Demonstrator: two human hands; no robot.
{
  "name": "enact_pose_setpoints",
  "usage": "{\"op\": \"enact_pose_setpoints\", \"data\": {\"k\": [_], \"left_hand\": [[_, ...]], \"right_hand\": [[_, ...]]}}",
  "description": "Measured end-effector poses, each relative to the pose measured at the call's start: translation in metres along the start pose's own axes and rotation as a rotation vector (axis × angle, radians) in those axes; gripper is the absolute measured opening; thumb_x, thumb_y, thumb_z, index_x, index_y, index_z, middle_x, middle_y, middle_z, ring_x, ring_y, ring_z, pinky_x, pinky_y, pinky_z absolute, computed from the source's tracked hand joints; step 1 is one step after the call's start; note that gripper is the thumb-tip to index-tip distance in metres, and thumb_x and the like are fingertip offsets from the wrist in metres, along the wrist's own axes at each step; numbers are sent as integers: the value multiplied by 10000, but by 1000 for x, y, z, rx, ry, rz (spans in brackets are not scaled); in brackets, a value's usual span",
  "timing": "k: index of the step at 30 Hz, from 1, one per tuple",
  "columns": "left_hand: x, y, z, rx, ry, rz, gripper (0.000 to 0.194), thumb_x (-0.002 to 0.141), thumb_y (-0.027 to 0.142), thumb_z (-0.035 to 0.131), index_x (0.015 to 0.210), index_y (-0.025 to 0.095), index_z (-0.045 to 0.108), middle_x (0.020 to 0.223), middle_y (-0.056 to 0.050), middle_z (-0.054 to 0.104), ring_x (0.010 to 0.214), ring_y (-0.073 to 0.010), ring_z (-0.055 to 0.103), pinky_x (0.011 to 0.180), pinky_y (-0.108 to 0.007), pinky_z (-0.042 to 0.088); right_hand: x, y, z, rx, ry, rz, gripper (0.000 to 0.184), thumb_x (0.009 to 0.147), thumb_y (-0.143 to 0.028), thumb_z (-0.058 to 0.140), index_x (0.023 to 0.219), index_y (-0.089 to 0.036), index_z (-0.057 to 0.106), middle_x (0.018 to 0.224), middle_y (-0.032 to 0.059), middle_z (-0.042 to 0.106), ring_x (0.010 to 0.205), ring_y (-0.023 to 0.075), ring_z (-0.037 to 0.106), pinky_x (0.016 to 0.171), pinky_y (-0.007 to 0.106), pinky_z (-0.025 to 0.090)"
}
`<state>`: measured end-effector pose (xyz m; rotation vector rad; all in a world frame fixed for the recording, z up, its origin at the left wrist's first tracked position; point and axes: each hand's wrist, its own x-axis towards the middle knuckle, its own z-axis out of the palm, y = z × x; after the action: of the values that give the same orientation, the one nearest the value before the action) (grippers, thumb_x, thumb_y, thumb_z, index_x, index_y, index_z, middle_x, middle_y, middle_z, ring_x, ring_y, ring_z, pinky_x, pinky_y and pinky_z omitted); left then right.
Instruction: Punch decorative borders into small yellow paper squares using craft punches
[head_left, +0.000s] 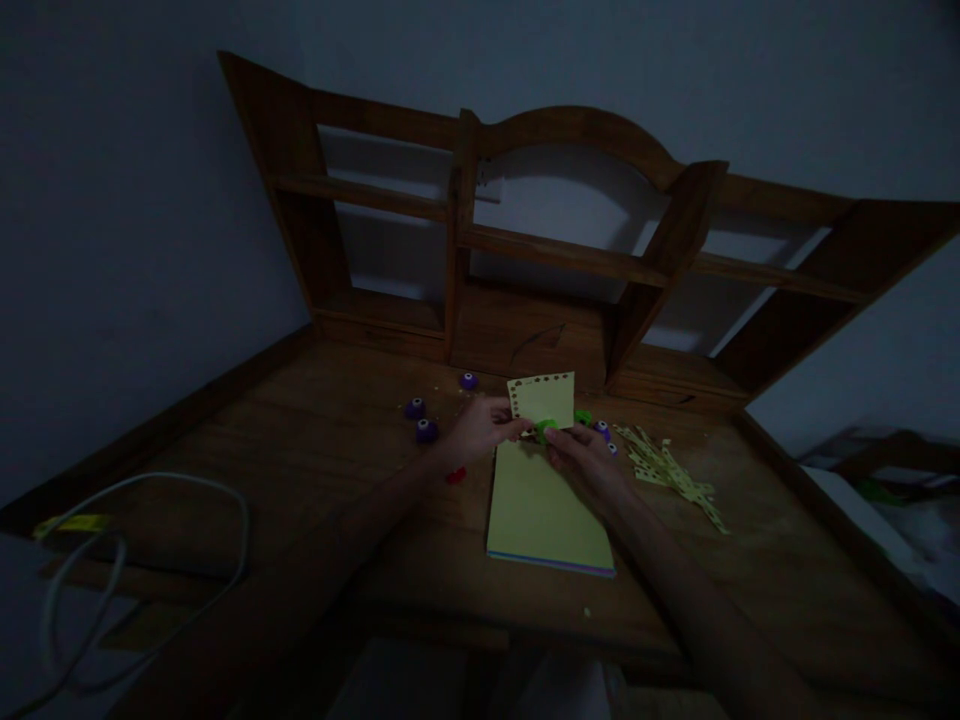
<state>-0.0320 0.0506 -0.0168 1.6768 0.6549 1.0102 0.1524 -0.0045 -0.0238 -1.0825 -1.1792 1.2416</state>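
Observation:
My left hand (484, 428) pinches the left edge of a small yellow paper sheet (544, 398). Punched shapes run along the sheet's top and left edges. In my right hand (585, 455) is a green craft punch (546, 430), gripped with the thumb on top at the sheet's lower edge. Beneath both hands lies a stack of coloured paper (551, 510), yellow on top. Just behind the right hand sits another green punch (583, 416). Purple punches (427, 430) stand to the left, and another purple punch (602, 430) is right of the hand.
Punched yellow paper strips (671, 470) lie heaped on the right of the wooden desk (337, 430). A red piece (456, 476) rests left of the stack. A white cable (187, 478) loops at the far left. The wooden shelf unit (562, 255) rises along the back.

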Motion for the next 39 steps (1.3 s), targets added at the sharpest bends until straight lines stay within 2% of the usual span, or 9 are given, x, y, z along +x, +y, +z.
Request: {"op": "enact_pose_setpoints", "data": {"k": [8, 17, 23, 29, 35, 39], "left_hand": [[1, -1, -1, 2, -16, -7, 239, 753, 299, 666, 872, 93, 684, 837, -94, 706, 686, -153, 637, 648, -265, 507], [0, 3, -1, -31, -17, -33, 217, 749, 264, 669, 876, 89, 689, 824, -87, 701, 665, -136, 624, 629, -240, 486], [0, 6, -1, -18, -16, -38, 185, 750, 261, 665, 817, 90, 686, 789, -84, 698, 636, -132, 615, 613, -239, 479], [0, 4, -1, -24, -21, -38, 218, 746, 277, 671, 861, 94, 691, 807, -84, 702, 661, -144, 623, 625, -242, 479], [0, 5, 0, -18, -29, -55, 219, 744, 277, 670, 856, 89, 686, 790, -81, 699, 648, -142, 617, 610, -236, 473], [-1, 3, 1, -23, -40, -65, 209, 746, 284, 673, 833, 93, 681, 774, -77, 695, 639, -137, 614, 606, -234, 468]], "right_hand": [[0, 4, 1, 34, 14, 15, 227, 669, -363, 775, 706, -161, 678, 574, -7, 599, 497, 103, 476, 496, 252, 322], [2, 9, -3, -39, 15, -22, 244, 727, -372, 733, 650, -158, 646, 534, -8, 572, 476, 91, 444, 485, 251, 299], [2, 7, -2, -69, 7, -41, 259, 726, -377, 733, 648, -152, 632, 536, -4, 572, 484, 95, 452, 485, 247, 304], [0, 3, 1, -80, 8, -52, 289, 716, -402, 734, 627, -153, 616, 512, -13, 551, 469, 91, 432, 474, 249, 288], [-1, 4, -1, -53, 24, -24, 288, 696, -383, 754, 619, -155, 595, 496, -37, 487, 458, 78, 369, 454, 247, 233], [-4, 2, 0, -22, 47, 8, 252, 686, -373, 763, 741, -152, 653, 584, -12, 552, 496, 89, 406, 468, 245, 273]]}}
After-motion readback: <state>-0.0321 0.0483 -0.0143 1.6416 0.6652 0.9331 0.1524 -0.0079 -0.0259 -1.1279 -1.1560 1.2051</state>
